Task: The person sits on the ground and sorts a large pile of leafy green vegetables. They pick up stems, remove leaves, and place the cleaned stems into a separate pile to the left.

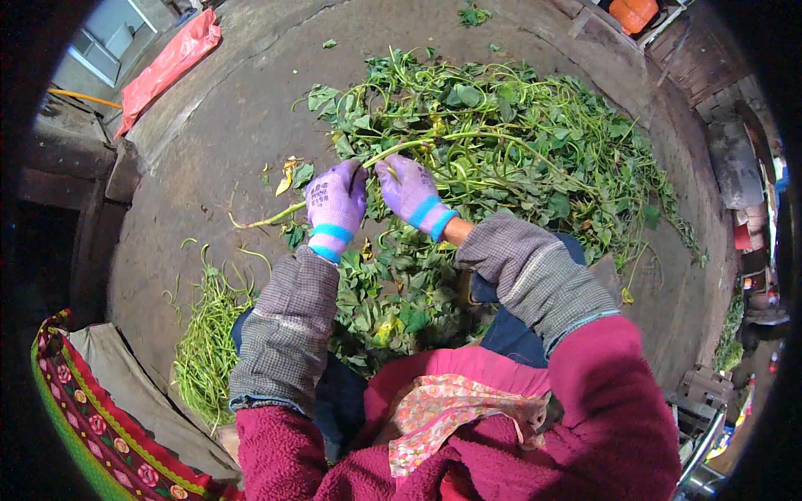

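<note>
Both hands wear purple knit gloves with blue cuff bands. My left hand (338,199) is closed around a long green vine stem (279,216), whose thin end sticks out to the left. Close beside it, my right hand (407,188) has its fingers at the same stem, with a short green stub showing between thumb and fingers. From there the stem arches right over a broad heap of leafy green vines (501,144). More cut leaves (401,313) lie between the knees. At the lower left rests a bundle of thin, leafless green stems (210,351).
Yellowed leaves (286,177) lie on the concrete floor (250,119) left of the heap. A red plastic sheet (169,69) is at the upper left. A flowered cloth (106,426) borders the lower left. An orange object (633,14) stands at the upper right.
</note>
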`<action>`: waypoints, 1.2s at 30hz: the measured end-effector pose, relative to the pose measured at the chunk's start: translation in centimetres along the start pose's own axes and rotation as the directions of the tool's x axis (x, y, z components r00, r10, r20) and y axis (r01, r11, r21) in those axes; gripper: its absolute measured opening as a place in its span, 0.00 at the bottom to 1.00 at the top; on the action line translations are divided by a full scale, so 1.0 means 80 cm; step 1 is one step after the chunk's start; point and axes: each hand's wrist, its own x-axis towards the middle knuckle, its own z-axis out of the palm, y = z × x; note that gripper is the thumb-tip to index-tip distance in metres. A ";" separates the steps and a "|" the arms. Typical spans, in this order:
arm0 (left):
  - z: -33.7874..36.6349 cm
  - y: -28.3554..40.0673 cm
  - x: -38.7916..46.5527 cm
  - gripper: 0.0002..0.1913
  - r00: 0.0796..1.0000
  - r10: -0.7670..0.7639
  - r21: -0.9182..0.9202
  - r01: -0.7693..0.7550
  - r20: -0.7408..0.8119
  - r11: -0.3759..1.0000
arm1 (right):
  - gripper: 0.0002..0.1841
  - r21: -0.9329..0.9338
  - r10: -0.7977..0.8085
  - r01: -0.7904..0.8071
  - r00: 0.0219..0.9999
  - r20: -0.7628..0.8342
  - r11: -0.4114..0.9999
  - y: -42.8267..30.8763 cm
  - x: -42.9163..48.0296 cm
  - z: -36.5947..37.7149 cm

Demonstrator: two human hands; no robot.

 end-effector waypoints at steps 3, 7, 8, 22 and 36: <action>0.010 -0.002 -0.006 0.10 0.994 -0.100 -0.070 0.097 -0.054 0.993 | 0.15 0.200 0.176 -0.167 0.984 -0.031 0.965 -0.007 0.004 0.024; 0.025 -0.005 -0.008 0.10 0.979 -0.154 -0.159 0.133 -0.131 0.978 | 0.13 0.448 0.338 -0.347 0.936 0.102 0.824 -0.013 0.025 0.035; 0.026 -0.014 -0.012 0.10 0.975 -0.164 -0.176 0.137 -0.151 0.975 | 0.10 0.583 0.523 -0.602 0.788 0.324 0.545 -0.041 0.019 0.018; -0.003 0.005 0.007 0.08 0.949 0.179 -0.177 -0.229 -0.260 0.957 | 0.12 0.628 -0.007 -0.774 0.630 0.776 -0.075 -0.012 0.014 -0.043; 0.035 0.016 -0.015 0.14 0.973 -0.229 -0.484 0.185 -0.033 0.855 | 0.14 0.661 0.360 -0.680 0.731 0.579 0.317 -0.005 0.011 -0.020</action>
